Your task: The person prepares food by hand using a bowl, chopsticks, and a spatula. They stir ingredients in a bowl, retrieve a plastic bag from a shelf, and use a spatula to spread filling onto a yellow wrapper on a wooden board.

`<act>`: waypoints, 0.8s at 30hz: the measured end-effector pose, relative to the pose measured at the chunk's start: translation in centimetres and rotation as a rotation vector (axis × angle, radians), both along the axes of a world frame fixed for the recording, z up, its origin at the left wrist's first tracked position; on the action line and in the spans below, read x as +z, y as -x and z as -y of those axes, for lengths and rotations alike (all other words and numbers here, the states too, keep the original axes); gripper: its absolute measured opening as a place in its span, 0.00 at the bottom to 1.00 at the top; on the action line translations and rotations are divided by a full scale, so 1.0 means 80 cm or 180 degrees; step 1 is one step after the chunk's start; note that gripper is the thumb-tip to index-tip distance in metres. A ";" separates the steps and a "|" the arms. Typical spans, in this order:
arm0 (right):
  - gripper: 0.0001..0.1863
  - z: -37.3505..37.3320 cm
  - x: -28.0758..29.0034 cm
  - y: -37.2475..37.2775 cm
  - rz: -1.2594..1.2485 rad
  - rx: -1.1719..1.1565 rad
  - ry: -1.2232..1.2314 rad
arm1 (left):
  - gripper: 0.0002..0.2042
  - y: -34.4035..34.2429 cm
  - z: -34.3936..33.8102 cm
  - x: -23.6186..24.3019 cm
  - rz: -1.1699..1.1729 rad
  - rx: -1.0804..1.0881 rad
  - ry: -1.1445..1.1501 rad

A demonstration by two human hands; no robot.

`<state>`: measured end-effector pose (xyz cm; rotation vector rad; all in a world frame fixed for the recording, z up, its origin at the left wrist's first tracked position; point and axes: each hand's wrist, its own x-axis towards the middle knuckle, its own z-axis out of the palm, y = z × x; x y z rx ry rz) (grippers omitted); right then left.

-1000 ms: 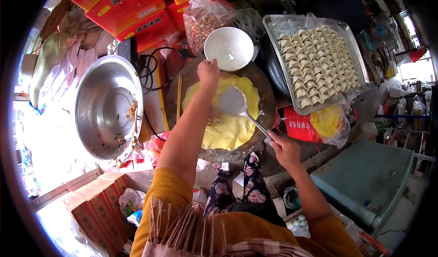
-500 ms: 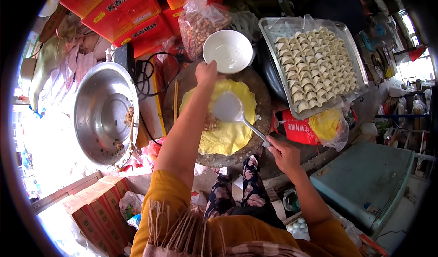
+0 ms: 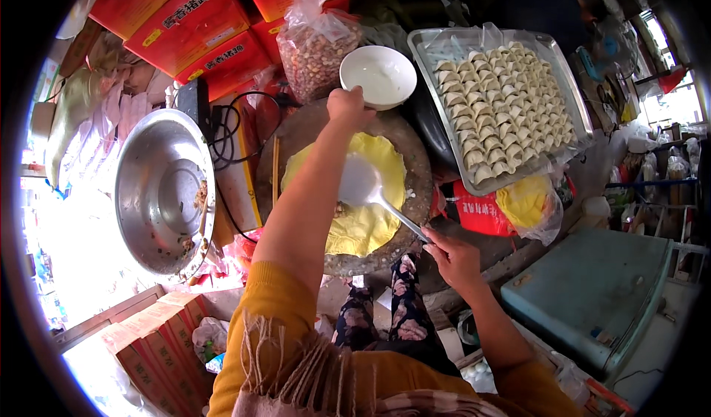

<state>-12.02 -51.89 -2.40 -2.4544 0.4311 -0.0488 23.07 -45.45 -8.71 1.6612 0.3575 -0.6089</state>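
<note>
holding spatula [image 3: 364,184] in right hand [image 3: 450,258], over yellow dough [image 3: 370,195].

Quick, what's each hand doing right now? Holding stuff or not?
Left hand: closed at the edge of the white bowl; whether it grips the rim cannot be told.
Right hand: closed, holding the handle of the white ladle over the yellow batter.

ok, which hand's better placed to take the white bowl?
Probably the left. The left hand already sits at the white bowl rim, while the right hand grips the white spatula over the yellow sheet.
</note>
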 end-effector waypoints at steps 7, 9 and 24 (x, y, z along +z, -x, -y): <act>0.18 0.011 0.013 0.004 -0.0057 -0.0097 -0.0183 | 0.18 -0.001 -0.005 0.016 0.0013 -0.0227 0.0057; 0.18 0.009 0.015 0.007 -0.0052 -0.0106 -0.0251 | 0.18 -0.008 -0.028 0.023 -0.0037 -0.0160 0.0010; 0.21 -0.020 -0.001 -0.036 0.0352 0.0374 0.0268 | 0.15 0.294 -0.288 -0.016 0.3111 -0.1631 -0.1940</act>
